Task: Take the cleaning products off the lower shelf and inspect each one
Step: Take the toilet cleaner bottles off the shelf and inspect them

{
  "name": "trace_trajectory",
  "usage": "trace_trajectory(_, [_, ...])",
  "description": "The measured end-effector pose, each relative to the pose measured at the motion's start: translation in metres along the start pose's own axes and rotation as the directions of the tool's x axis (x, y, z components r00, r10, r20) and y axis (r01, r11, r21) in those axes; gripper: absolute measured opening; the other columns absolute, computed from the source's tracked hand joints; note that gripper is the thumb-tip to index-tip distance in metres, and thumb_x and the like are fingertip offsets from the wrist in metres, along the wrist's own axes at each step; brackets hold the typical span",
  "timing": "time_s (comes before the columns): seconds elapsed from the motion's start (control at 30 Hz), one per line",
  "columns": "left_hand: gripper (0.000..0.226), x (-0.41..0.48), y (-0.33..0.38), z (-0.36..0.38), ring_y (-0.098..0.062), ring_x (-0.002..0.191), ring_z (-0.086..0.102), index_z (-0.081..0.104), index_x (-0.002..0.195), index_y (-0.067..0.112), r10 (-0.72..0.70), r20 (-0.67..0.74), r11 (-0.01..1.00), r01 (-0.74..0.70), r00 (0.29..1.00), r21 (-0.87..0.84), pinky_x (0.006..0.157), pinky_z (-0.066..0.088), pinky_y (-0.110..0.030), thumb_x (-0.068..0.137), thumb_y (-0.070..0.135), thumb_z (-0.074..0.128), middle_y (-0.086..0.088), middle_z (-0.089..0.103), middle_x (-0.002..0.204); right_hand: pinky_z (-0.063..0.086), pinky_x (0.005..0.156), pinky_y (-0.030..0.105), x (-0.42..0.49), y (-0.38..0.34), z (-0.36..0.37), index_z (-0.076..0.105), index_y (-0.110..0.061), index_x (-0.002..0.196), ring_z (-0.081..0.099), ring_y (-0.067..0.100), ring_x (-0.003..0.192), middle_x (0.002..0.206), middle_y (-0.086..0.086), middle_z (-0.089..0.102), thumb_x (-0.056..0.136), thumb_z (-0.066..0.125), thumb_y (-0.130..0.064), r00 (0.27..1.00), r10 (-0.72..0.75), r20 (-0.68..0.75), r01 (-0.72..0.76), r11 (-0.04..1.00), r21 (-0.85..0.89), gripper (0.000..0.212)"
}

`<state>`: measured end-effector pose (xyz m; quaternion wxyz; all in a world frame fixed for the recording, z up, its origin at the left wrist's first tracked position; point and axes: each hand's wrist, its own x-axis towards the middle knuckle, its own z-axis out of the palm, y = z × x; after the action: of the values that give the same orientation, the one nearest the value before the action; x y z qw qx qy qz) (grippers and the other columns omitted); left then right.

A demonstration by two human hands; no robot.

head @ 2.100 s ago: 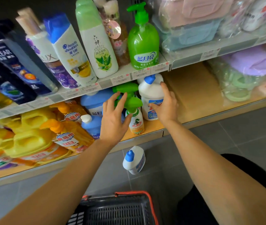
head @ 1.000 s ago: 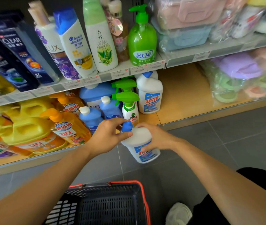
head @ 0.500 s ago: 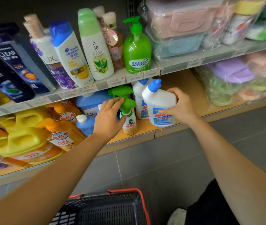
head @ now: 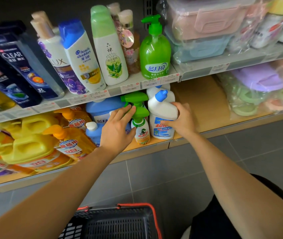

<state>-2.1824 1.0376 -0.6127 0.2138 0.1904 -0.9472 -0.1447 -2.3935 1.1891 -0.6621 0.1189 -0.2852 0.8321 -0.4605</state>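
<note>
A white toilet-cleaner bottle [head: 161,116] with a blue angled cap stands on the lower shelf [head: 204,107]. My right hand [head: 182,121] grips its right side, thumb on the label. Left of it stands a small spray bottle [head: 141,131] with a green trigger head. My left hand [head: 118,130] reaches to that trigger, fingers straight and touching the green head. Behind these stand a second green spray head [head: 133,98] and another white bottle, mostly hidden. Blue detergent bottles [head: 101,111] sit behind my left hand.
Yellow and orange detergent jugs [head: 33,145] fill the lower shelf's left. Shampoo bottles and a green pump bottle [head: 155,50] line the upper shelf [head: 113,91]. Wrapped plastic goods [head: 258,88] lie right. A black basket with red rim [head: 120,221] is below on the grey floor.
My right hand lifted the white bottle from in front of me up to the lower shelf and set it upright beside the spray bottle. My left hand let go of its cap and moved onto the green trigger.
</note>
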Motion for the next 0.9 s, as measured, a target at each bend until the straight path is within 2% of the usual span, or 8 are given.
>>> trace_trajectory(0.1, [0.069,0.002,0.003,0.004,-0.030,0.130,0.052,0.053,0.146,0.013,-0.010,0.004,1.000,0.010,1.000,-0.017,0.100,0.051,-0.043,0.082,0.020,0.079,-0.007,0.054,0.147,0.056,0.077,0.032,-0.005,0.003,0.007,0.053,-0.025,0.118,0.063,0.014,0.100,0.110,-0.006,0.062,0.054,0.100,-0.027,0.995,0.049,-0.085,-0.045,0.997,0.058,0.079])
trace_trajectory(0.27, [0.074,0.004,0.004,0.008,-0.031,0.136,0.046,0.049,0.149,0.015,-0.001,0.005,1.000,0.001,1.000,-0.013,0.099,0.053,-0.045,0.079,0.016,0.074,-0.007,0.051,0.150,0.058,0.071,0.024,-0.011,0.007,0.011,0.049,-0.028,0.107,0.067,0.010,0.094,0.097,-0.019,0.063,0.061,0.097,-0.021,0.983,0.101,-0.151,-0.081,0.988,0.132,0.067])
trace_trajectory(0.4, [0.088,0.003,0.005,0.006,-0.023,0.155,0.015,0.024,0.160,0.019,-0.009,0.144,0.997,-0.002,0.989,0.075,0.113,0.044,-0.040,0.084,0.028,0.069,-0.001,0.021,0.167,0.051,0.067,0.017,-0.022,0.000,0.019,0.058,-0.022,0.122,0.064,0.009,0.097,0.107,-0.013,0.064,0.070,0.092,-0.024,0.971,0.128,-0.203,-0.108,0.989,0.105,0.062])
trace_trajectory(0.47, [0.094,-0.001,0.005,0.000,-0.020,0.157,0.000,0.013,0.162,0.018,-0.006,0.209,0.999,-0.003,0.978,0.047,0.113,0.043,-0.037,0.086,0.030,0.068,-0.001,0.003,0.170,0.042,0.062,0.014,-0.028,-0.006,0.026,0.058,-0.021,0.126,0.062,0.010,0.098,0.110,-0.012,0.062,0.075,0.088,-0.026,0.959,0.169,-0.226,-0.154,0.985,0.083,0.060])
trace_trajectory(0.53, [0.094,-0.011,0.004,-0.012,-0.020,0.157,-0.002,0.012,0.162,0.018,0.005,0.218,1.000,-0.003,0.976,-0.012,0.108,0.044,-0.036,0.087,0.027,0.068,-0.002,-0.004,0.170,0.042,0.061,0.019,-0.035,-0.012,0.036,0.058,-0.015,0.122,0.066,0.019,0.102,0.114,-0.003,0.066,0.080,0.084,-0.026,0.934,0.267,-0.239,-0.246,0.963,0.114,0.051])
trace_trajectory(0.7, [0.066,-0.058,-0.025,-0.058,-0.025,0.152,0.027,0.046,0.150,0.018,-0.012,0.230,1.000,0.013,0.973,-0.003,0.110,0.042,-0.039,0.089,0.027,0.068,-0.006,0.024,0.166,0.054,0.080,0.032,-0.048,-0.031,0.059,0.054,-0.011,0.130,0.067,0.024,0.108,0.124,0.006,0.067,0.078,0.085,-0.016,0.854,0.463,-0.238,-0.361,0.857,0.368,0.061])
trace_trajectory(0.8, [0.043,-0.092,-0.056,-0.098,-0.030,0.127,0.059,0.070,0.125,0.016,0.003,0.228,0.995,-0.026,0.974,0.099,0.101,0.050,-0.040,0.082,0.023,0.076,-0.009,0.064,0.137,0.057,0.091,0.040,-0.056,-0.035,0.064,0.051,-0.013,0.132,0.067,0.025,0.109,0.123,0.007,0.067,0.074,0.085,-0.007,0.857,0.467,-0.217,-0.358,0.843,0.401,0.068])
trace_trajectory(0.9, [0.034,-0.119,-0.093,-0.140,-0.031,0.108,0.068,0.078,0.110,0.015,-0.053,0.202,0.987,0.020,0.978,0.160,0.090,0.055,-0.039,0.077,0.020,0.082,-0.007,0.074,0.116,0.056,0.087,0.036,-0.057,-0.036,0.056,0.049,-0.012,0.132,0.067,0.025,0.108,0.123,0.008,0.066,0.075,0.083,-0.001,0.897,0.420,-0.142,-0.337,0.854,0.396,0.068])
